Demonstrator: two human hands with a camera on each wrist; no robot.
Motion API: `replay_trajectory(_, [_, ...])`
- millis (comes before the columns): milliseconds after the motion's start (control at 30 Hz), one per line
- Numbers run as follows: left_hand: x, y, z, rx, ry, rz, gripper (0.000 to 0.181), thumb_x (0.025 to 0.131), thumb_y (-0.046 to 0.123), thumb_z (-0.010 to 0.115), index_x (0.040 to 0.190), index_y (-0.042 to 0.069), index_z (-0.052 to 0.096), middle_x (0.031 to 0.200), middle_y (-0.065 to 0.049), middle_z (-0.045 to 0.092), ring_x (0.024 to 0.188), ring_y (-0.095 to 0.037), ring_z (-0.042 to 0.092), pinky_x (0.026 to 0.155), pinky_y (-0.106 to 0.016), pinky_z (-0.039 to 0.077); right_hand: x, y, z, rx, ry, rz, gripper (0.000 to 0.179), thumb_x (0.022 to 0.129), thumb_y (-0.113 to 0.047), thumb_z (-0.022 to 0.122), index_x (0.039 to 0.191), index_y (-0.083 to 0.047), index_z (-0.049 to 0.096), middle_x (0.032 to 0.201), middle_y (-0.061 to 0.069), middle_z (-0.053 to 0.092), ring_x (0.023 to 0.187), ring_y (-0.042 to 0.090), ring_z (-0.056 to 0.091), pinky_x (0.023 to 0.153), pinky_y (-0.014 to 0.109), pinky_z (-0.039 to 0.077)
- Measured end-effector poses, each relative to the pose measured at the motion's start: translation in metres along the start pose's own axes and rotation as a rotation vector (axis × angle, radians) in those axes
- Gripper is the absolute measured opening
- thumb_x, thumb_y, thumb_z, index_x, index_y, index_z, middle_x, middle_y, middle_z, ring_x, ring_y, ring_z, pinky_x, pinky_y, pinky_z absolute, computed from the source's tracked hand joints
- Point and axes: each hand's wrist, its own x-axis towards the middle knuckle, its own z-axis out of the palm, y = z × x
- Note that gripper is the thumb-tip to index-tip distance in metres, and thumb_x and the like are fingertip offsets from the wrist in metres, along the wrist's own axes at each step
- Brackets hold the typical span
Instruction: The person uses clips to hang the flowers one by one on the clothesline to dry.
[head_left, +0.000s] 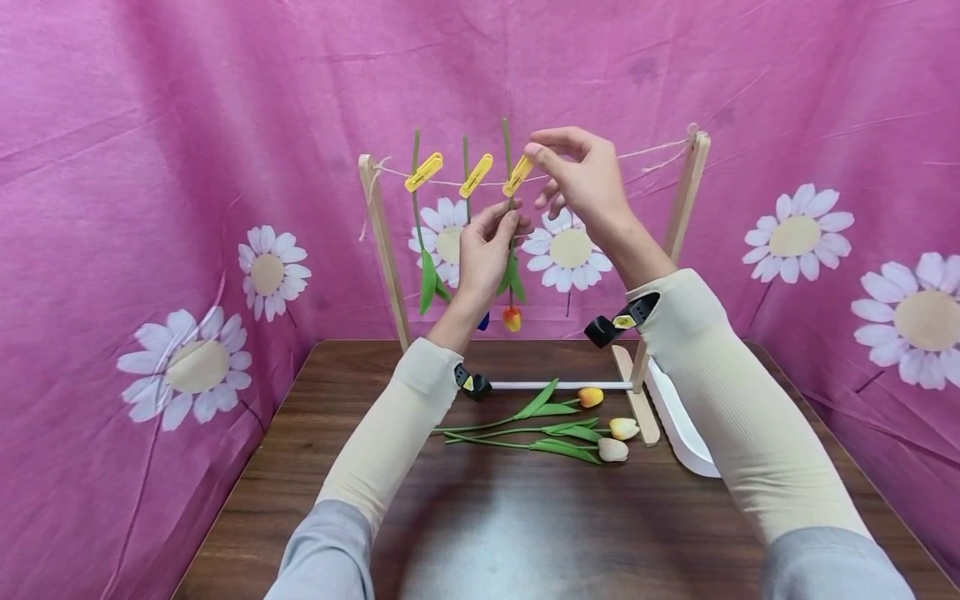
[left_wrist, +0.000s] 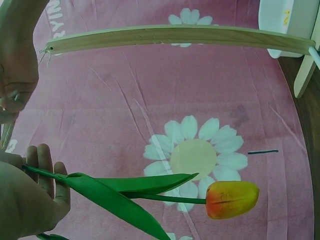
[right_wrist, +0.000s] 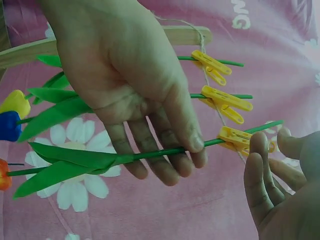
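Note:
My left hand (head_left: pixel 486 254) pinches the stem of an upside-down artificial orange-yellow tulip (left_wrist: pixel 232 200) between thumb and fingers. A yellow clothespin (right_wrist: pixel 234 140) sits across that stem at the string (head_left: pixel 652 149). My right hand (head_left: pixel 592 179) pinches the clothespin's upper end with thumb and forefinger; its other fingers are spread. To the left, two more yellow clothespins (head_left: pixel 425 172) hold tulip stems on the string. Their blooms, a blue tulip (right_wrist: pixel 9 126) and a yellow tulip (right_wrist: pixel 16 103), hang head down; in the head view my left arm partly covers the blue one.
Wooden posts (head_left: pixel 386 250) carry the string at both ends, with a white bar (head_left: pixel 562 386) low between them. Several tulips (head_left: pixel 612 450) lie on the brown table (head_left: pixel 300 500). A white tray (head_left: pixel 678 425) stands right of the frame, partly behind my right arm. Pink flowered cloth surrounds the table.

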Motion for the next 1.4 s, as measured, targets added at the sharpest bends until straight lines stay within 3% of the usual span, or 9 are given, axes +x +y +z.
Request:
replay_trajectory(133, [-0.004,0.001,-0.002,0.045,-0.04,0.01,0.03,0.109,0.006,0.058,0.136,-0.007,0.065,0.116,-0.027,0.074,0.101,-0.02,0.077,0.108,-0.051,0.057,-0.007,-0.002,-0.007,0.028,0.056,-0.066,0.025,0.1,-0.015,0.076,0.121,0.0,0.073,0.11,0.008,0.072,0.044,0.012,0.063,0.04,0.023,0.05])
replay_trajectory(267, [-0.012,0.006,-0.008,0.126,-0.102,0.015,0.037,0.11,0.007,0.057,0.146,-0.002,0.058,0.131,-0.024,0.071,0.124,-0.031,0.07,0.111,-0.042,0.056,-0.014,0.0,-0.018,0.05,0.099,-0.11,0.01,0.101,-0.013,0.075,0.107,-0.005,0.074,0.1,0.008,0.074,0.041,0.012,0.06,0.037,0.022,0.047])
replay_trajectory(567, [-0.033,0.017,-0.027,0.393,-0.195,0.072,0.05,0.108,0.008,0.057,0.158,0.004,0.048,0.156,-0.014,0.057,0.146,-0.022,0.056,0.119,-0.027,0.047,-0.038,0.013,-0.052,0.063,0.136,-0.139,0.009,0.102,-0.012,0.073,0.099,-0.003,0.076,0.081,0.002,0.075,0.038,0.01,0.057,0.035,0.02,0.042])
replay_trajectory(800, [-0.051,0.014,-0.054,0.492,-0.173,0.148,0.031,0.106,0.003,0.059,0.136,-0.001,0.065,0.13,-0.019,0.066,0.121,-0.033,0.069,0.099,-0.031,0.058,-0.058,0.033,-0.08,0.032,0.156,-0.121,0.015,0.103,-0.018,0.072,0.099,-0.005,0.077,0.078,0.002,0.075,0.039,0.01,0.057,0.036,0.021,0.043])
replay_trajectory(1000, [-0.068,-0.005,-0.088,0.459,-0.258,0.058,0.023,0.109,0.005,0.057,0.129,0.0,0.067,0.108,-0.024,0.072,0.091,-0.039,0.073,0.074,-0.036,0.06,-0.076,0.059,-0.118,0.023,0.222,-0.042,0.029,0.103,-0.027,0.073,0.089,-0.002,0.071,0.067,0.001,0.071,0.037,0.01,0.056,0.034,0.021,0.041])
replay_trajectory(1100, [-0.075,-0.016,-0.104,0.426,-0.316,0.002,0.021,0.11,0.006,0.057,0.124,-0.003,0.069,0.101,-0.025,0.071,0.081,-0.029,0.072,0.07,-0.033,0.062,-0.083,0.074,-0.141,0.011,0.271,0.013,0.036,0.104,-0.031,0.072,0.079,-0.005,0.067,0.058,-0.002,0.066,0.036,0.009,0.055,0.034,0.021,0.041])
replay_trajectory(1200, [-0.082,-0.03,-0.12,0.438,-0.353,-0.038,0.021,0.11,0.007,0.057,0.121,-0.005,0.07,0.097,-0.025,0.07,0.078,-0.033,0.071,0.07,-0.029,0.062,-0.09,0.092,-0.165,-0.03,0.309,0.09,0.039,0.105,-0.033,0.07,0.075,-0.009,0.066,0.055,-0.004,0.065,0.036,0.008,0.055,0.035,0.02,0.043])
replay_trajectory(1333, [-0.093,-0.053,-0.141,0.52,-0.405,-0.08,0.02,0.11,0.009,0.058,0.119,0.001,0.074,0.094,-0.018,0.072,0.08,-0.043,0.07,0.071,-0.035,0.064,-0.101,0.121,-0.194,-0.223,0.32,0.176,0.041,0.107,-0.036,0.064,0.072,-0.015,0.068,0.055,-0.009,0.064,0.038,0.006,0.055,0.037,0.02,0.046])
replay_trajectory(1400, [-0.098,-0.064,-0.151,0.578,-0.432,-0.102,0.02,0.11,0.01,0.057,0.118,0.004,0.075,0.093,-0.014,0.072,0.078,-0.037,0.071,0.071,-0.037,0.064,-0.105,0.136,-0.206,-0.34,0.301,0.205,0.042,0.108,-0.038,0.062,0.073,-0.017,0.069,0.056,-0.012,0.064,0.039,0.006,0.056,0.038,0.021,0.048])
